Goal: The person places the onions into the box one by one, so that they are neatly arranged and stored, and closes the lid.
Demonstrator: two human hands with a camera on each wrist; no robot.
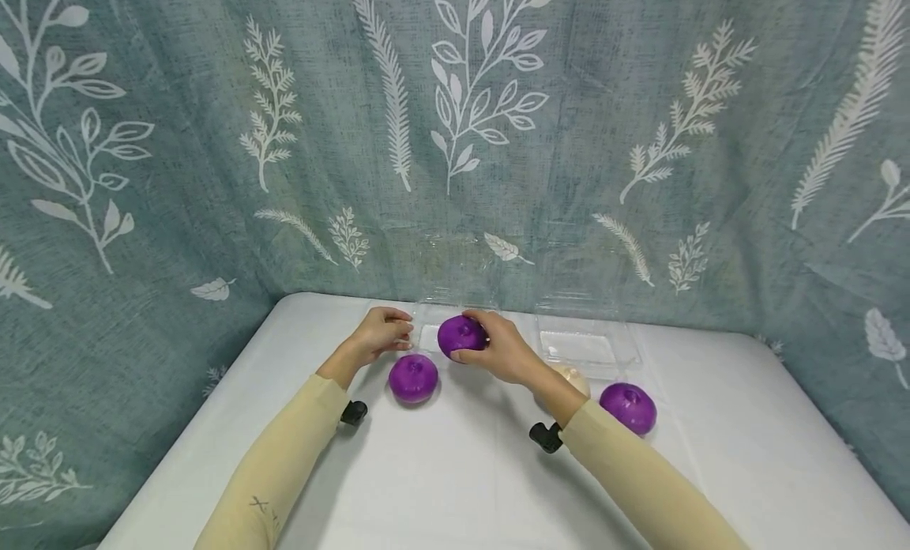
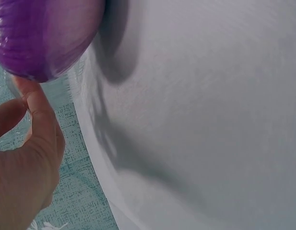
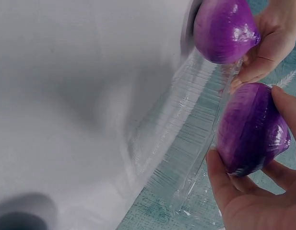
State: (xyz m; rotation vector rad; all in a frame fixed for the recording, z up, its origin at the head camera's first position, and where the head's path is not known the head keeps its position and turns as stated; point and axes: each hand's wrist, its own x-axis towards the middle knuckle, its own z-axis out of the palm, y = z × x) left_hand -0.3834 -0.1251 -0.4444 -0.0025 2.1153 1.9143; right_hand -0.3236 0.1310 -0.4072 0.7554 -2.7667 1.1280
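Observation:
My right hand (image 1: 506,349) grips a glossy purple onion (image 1: 458,335) with fingers and thumb around its sides. In the head view, this onion overlaps the left clear plastic container (image 1: 428,340), whose lid stands raised at the back. At that container's left edge, my left hand (image 1: 379,333) pinches the thin rim between thumb and fingers, as the left wrist view shows. A second purple onion (image 1: 413,378) rests on the table just in front of the left hand. The ribbed container wall (image 3: 198,108) shows beside both onions in the right wrist view.
Another clear container (image 1: 579,348) with a raised lid stands to the right. A pale onion (image 1: 573,378), partly hidden by my right forearm, and a purple onion (image 1: 628,408) lie in front of it. A patterned curtain (image 1: 569,139) hangs behind the white table (image 1: 441,479).

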